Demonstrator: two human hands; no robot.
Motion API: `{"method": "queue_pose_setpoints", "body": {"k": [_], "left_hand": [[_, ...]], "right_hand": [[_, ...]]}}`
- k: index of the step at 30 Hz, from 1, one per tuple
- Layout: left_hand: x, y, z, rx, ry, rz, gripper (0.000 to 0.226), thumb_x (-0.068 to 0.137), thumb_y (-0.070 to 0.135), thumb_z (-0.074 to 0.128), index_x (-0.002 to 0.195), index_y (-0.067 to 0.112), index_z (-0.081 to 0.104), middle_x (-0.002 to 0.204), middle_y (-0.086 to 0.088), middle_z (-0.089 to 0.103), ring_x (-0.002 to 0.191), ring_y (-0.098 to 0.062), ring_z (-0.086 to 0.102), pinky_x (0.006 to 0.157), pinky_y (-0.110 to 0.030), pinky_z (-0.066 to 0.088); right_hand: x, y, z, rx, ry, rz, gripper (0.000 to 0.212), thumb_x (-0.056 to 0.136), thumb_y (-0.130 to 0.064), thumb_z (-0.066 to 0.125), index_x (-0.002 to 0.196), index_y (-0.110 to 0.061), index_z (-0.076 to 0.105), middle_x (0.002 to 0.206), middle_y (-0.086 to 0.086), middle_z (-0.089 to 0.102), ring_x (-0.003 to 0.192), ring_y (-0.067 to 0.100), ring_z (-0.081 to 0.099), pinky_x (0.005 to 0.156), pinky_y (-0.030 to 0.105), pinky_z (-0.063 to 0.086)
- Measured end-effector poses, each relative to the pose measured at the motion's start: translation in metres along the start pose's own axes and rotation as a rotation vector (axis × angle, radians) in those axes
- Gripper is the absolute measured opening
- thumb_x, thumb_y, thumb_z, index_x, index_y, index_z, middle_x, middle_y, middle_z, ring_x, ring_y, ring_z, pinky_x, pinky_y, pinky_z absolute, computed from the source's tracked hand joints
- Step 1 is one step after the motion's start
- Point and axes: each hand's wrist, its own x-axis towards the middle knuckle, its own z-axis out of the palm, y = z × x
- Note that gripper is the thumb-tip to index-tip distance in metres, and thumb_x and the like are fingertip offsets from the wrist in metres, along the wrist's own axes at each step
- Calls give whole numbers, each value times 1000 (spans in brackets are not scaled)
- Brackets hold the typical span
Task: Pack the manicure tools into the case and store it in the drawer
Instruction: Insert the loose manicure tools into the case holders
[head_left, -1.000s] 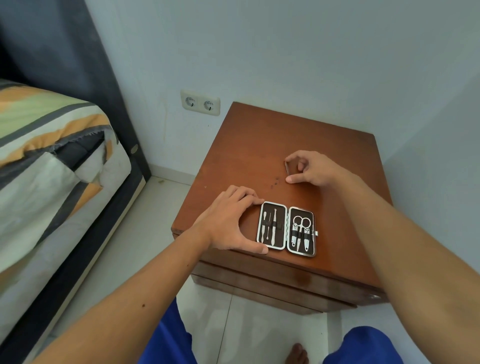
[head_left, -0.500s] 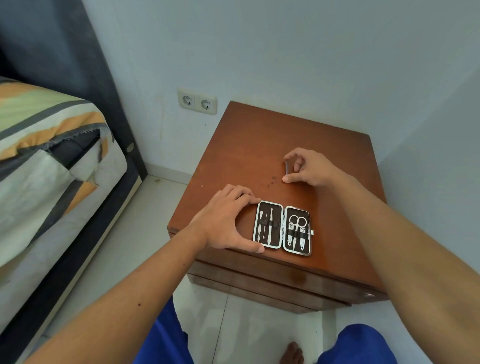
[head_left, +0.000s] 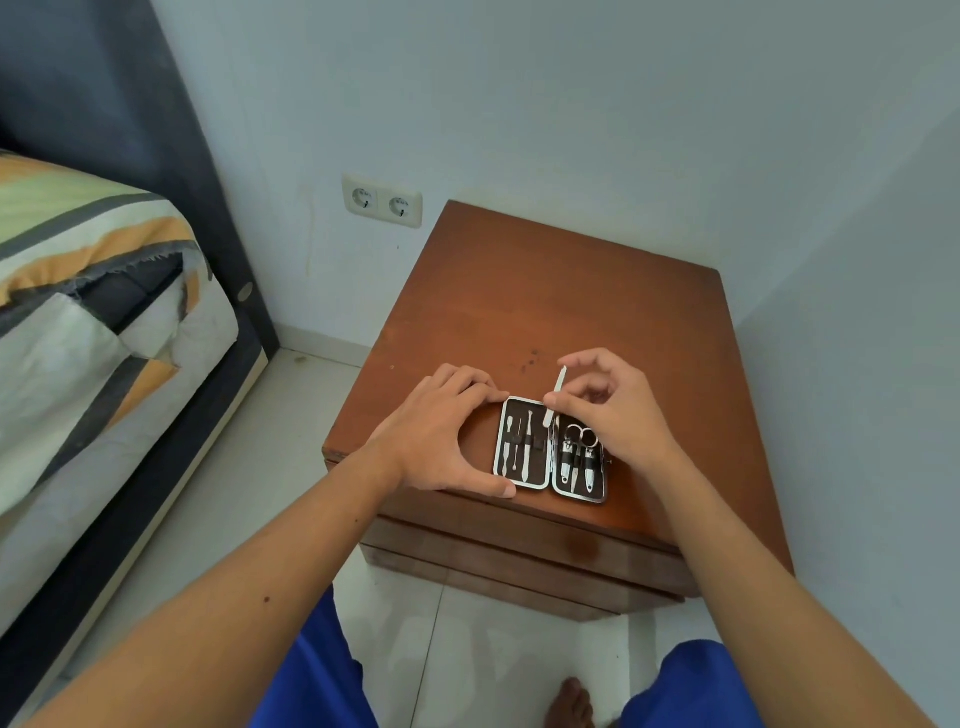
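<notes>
An open manicure case (head_left: 550, 451) with a silver rim and dark lining lies flat near the front edge of a brown wooden nightstand (head_left: 545, 312). Its left half holds two slim metal tools, its right half scissors and clippers. My left hand (head_left: 441, 436) rests against the case's left side, thumb at the front corner and fingers at the back corner. My right hand (head_left: 613, 410) pinches a thin silver tool (head_left: 555, 397) over the case's middle, its lower end at the hinge. The closed drawer front (head_left: 519, 540) is below the top.
A bed with a striped cover (head_left: 93, 322) and dark frame stands at the left. A double wall socket (head_left: 382, 201) is on the wall behind the nightstand. A wall runs close along the right. My blue-clad knees and a bare foot (head_left: 569, 704) are over white floor tiles.
My right hand lifted the thin silver tool off the nightstand top and brought it toward me, over the case. My left hand stayed on the case's left side.
</notes>
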Motion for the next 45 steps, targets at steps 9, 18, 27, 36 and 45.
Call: {"method": "queue_pose_setpoints", "body": {"k": [9, 18, 27, 36, 45], "left_hand": [[0, -4, 5, -8, -19, -18, 113, 61, 92, 73, 151, 29, 48, 145, 16, 42, 134, -7, 34, 117, -34, 33], [3, 9, 2, -7, 2, 11, 113, 60, 95, 71, 150, 30, 49, 143, 17, 43, 132, -7, 36, 116, -37, 36], [3, 8, 3, -8, 19, 26, 112, 60, 93, 73, 150, 30, 50, 143, 17, 43, 131, -6, 35, 116, -35, 35], [2, 9, 2, -8, 17, 24, 112, 61, 93, 73, 150, 28, 50, 143, 16, 45, 130, -7, 36, 114, -35, 37], [2, 8, 2, -23, 19, 22, 113, 60, 93, 71, 150, 29, 50, 144, 16, 44, 131, -7, 36, 116, -38, 36]], "right_hand": [[-6, 12, 13, -274, 5, -76, 45, 74, -38, 93, 113, -35, 71, 94, -9, 65, 77, 6, 54, 72, 18, 42], [-22, -6, -8, -564, -137, -111, 51, 83, -53, 80, 128, -31, 70, 116, -18, 53, 108, 3, 52, 97, 27, 47], [-34, -9, -8, -723, -226, -192, 66, 87, -59, 72, 143, -24, 63, 135, -12, 51, 119, 12, 43, 110, 33, 42], [-42, -3, -8, -638, -239, -172, 65, 79, -64, 74, 133, -31, 63, 138, -19, 43, 124, 10, 32, 109, 32, 37], [-56, 2, -20, -540, -59, -162, 57, 81, -56, 80, 132, -36, 64, 128, -18, 50, 121, 11, 37, 100, 26, 34]]}}
